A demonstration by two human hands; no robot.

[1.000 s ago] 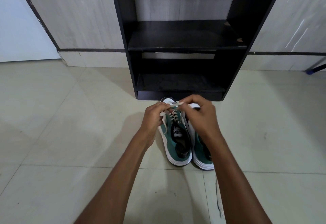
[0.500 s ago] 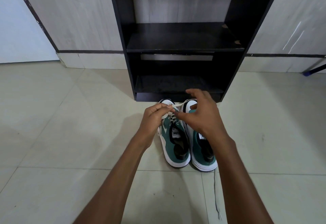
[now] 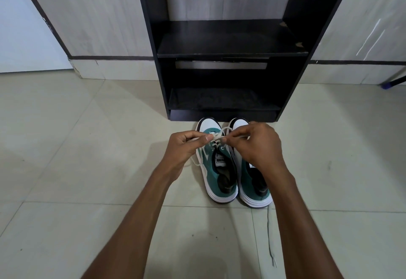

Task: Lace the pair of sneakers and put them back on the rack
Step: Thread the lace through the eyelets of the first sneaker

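Note:
Two green and white sneakers stand side by side on the tiled floor, toes toward the black rack [image 3: 228, 53]. Over the left sneaker [image 3: 216, 173] my left hand [image 3: 184, 149] pinches one end of its white lace [image 3: 216, 137]. My right hand [image 3: 257, 147] pinches the other end, and the lace crosses between my fingertips above the eyelets. A loose loop of lace hangs by the left sneaker's outer side. The right sneaker [image 3: 254, 187] lies partly under my right wrist, and a second lace [image 3: 270, 234] trails on the floor behind its heel.
The rack has two bare dark shelves and stands against a pale wood-grain wall [image 3: 96, 13]. A dark leg with a blue foot [image 3: 393, 82] shows at the far right edge. Pale floor tiles [image 3: 66, 147] spread on both sides.
The view has dropped a little toward the shoes. My right hand has closed from spread fingers to a pinch on the lace, and both hands now pull the lace ends together over the left sneaker.

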